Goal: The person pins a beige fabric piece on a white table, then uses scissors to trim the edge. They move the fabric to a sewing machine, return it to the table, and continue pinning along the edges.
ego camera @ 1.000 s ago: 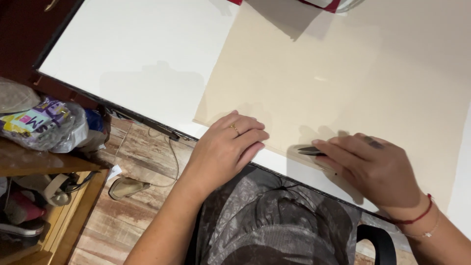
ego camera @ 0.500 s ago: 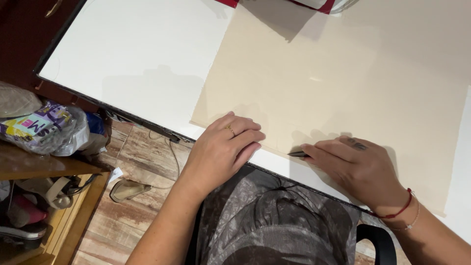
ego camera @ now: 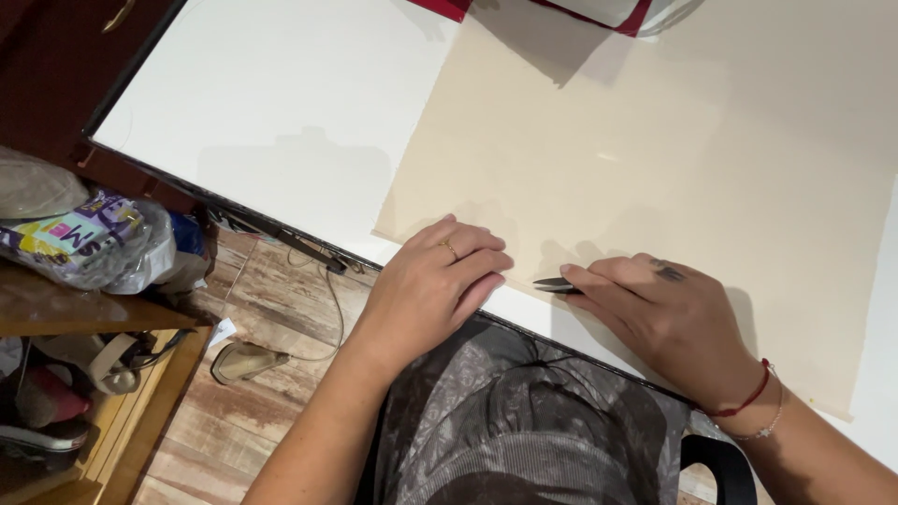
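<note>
A large beige sheet [ego camera: 655,159] lies flat on a white tabletop [ego camera: 281,122]. My left hand [ego camera: 435,285] presses palm down on the sheet's near edge, fingers together, a ring on one finger. Just to its right, my right hand [ego camera: 664,313] grips a small dark cutting tool [ego camera: 556,284], whose tip pokes out leftward along the sheet's near edge, a little short of my left fingertips. A red cord and a thin bracelet circle my right wrist.
The table's black front edge [ego camera: 281,234] runs diagonally, with a cable hanging below it. A wooden shelf [ego camera: 84,309] at left holds plastic bags and shoes. A sandal [ego camera: 245,360] lies on the wood floor. Red-edged material [ego camera: 599,11] sits at the far side.
My right hand has slid left along the sheet's near edge with the tool, closing on my left hand. My left hand has stayed in place.
</note>
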